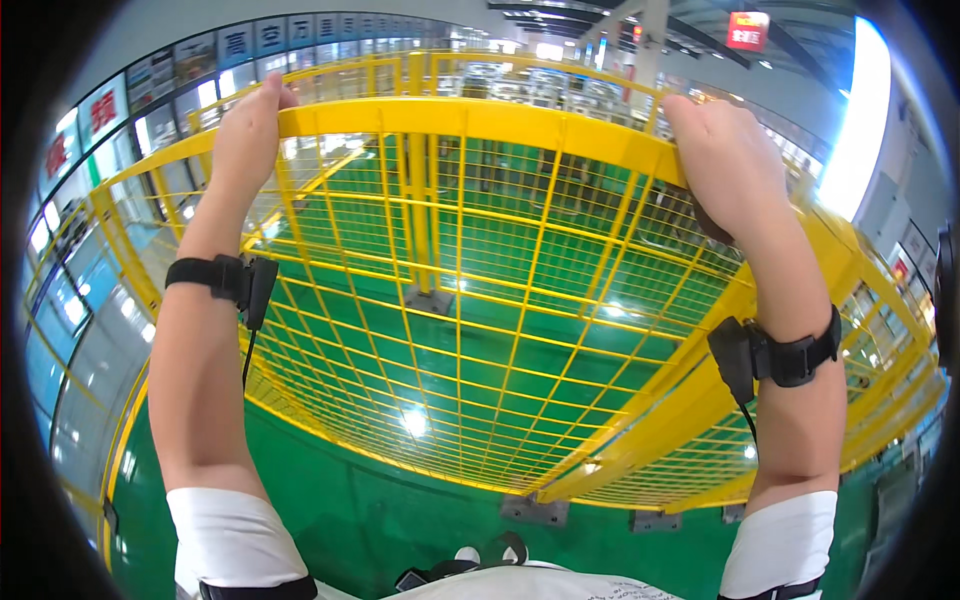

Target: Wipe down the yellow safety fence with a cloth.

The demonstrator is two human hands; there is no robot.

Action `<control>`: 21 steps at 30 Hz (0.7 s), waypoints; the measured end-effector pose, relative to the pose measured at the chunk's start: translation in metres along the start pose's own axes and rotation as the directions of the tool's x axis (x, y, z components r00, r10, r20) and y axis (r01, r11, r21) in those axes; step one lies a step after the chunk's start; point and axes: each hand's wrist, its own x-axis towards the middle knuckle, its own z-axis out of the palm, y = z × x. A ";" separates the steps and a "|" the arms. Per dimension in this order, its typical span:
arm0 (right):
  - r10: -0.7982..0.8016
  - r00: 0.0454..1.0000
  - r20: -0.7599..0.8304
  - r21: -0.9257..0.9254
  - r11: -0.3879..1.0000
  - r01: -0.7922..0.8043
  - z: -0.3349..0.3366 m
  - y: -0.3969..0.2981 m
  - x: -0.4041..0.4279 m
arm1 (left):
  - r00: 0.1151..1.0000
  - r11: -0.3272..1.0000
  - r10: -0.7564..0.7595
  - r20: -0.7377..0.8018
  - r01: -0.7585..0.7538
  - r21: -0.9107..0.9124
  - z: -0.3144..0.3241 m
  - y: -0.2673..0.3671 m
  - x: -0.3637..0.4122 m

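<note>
Both arms reach forward to the top rail (480,116) of a yellow wire mesh fence panel (457,300). My left hand (251,131) is closed around the rail's left part, thumb upward. Farther right, my right hand (724,161) is closed over the same rail, its fingers mostly hidden behind the back of the hand. A black strap with a small black device (259,292) sits on the left forearm, and a similar device (733,360) is strapped to the right one; a cable hangs from each.
A thick yellow post (645,442) stands at the panel's right, with metal base plates (534,510) on the green floor (360,487). More yellow fencing (124,240) lies at the left and beyond. A red sign (748,30) hangs overhead. My shoes are just below the fence.
</note>
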 end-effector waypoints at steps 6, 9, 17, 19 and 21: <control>0.011 0.999 0.045 0.092 0.996 -0.015 -0.004 -0.013 0.000 | 0.979 0.942 0.202 -0.019 -0.189 0.278 -0.003 -0.016 -0.001; -0.073 0.995 0.073 0.075 0.995 0.068 -0.002 -0.023 0.005 | 0.957 0.893 0.289 -0.005 -0.268 0.362 0.001 -0.016 0.004; -0.007 0.988 0.156 -0.022 1.000 0.010 0.023 -0.116 0.044 | 0.930 0.905 0.349 -0.111 -0.304 0.296 0.013 -0.006 -0.002; 0.097 0.979 0.178 0.073 0.991 -0.112 0.028 -0.155 0.056 | 0.891 0.879 0.436 -0.129 -0.391 0.273 0.009 -0.005 -0.002; 0.121 0.966 0.227 0.071 0.988 -0.140 0.024 -0.200 0.061 | 0.850 0.863 0.497 -0.173 -0.463 0.204 0.007 -0.009 0.002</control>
